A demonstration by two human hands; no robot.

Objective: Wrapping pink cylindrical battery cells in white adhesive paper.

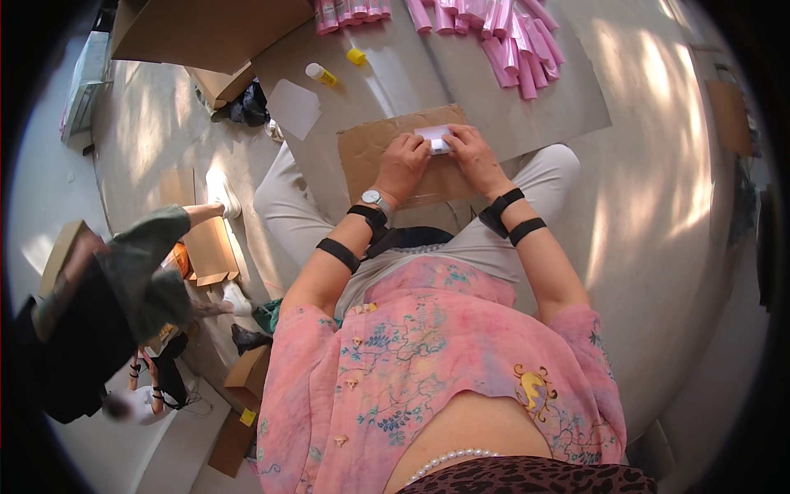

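Both hands meet over a piece of brown cardboard (362, 152) lying at the near edge of a grey table board. Between them is a small white piece of paper (431, 133), which looks partly folded or rolled. My left hand (403, 166) pinches its left side with curled fingers. Its right side is gripped by my right hand (475, 158), the thumb and fingertips pressed together. An uncapped glue stick (321, 75) with a yellow label lies beyond, beside its yellow cap (355, 57). A white sheet (293, 109) rests left of the cardboard.
Many pink rolls (514, 45) are heaped at the board's far right, and more pink-wrapped rolls (350, 12) lie at the far middle. A large cardboard box (206, 33) stands at the far left. Another person (148, 272) is at my left, near an open box (210, 247).
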